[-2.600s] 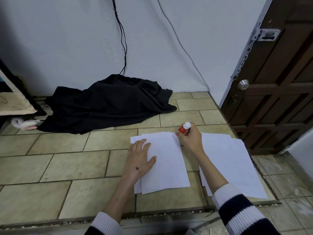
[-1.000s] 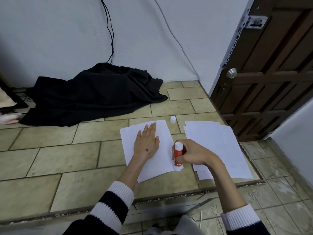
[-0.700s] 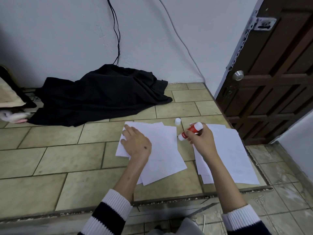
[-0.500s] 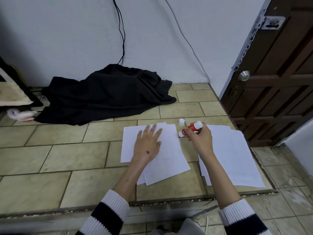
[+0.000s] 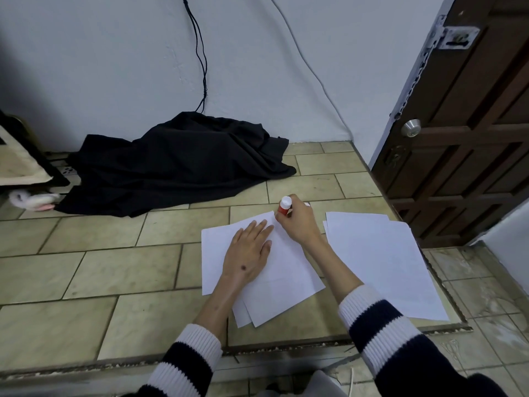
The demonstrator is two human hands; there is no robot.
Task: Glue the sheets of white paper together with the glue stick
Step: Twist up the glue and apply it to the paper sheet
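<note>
— paper sheets (image 5: 283,285) lie flat and smooth on the tiled floor (image 5: 94,267), fanned a bit. left hand (image 5: 248,255) presses on them, fingers spread flat.

— right hand (image 5: 297,222)?

— curled around the round red glue stick (image 5: 284,207) at the top corner. another white pile (image 5: 380,259) sits just beside.

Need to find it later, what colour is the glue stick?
Red body, white end, seen in the head view: glue stick.
</note>
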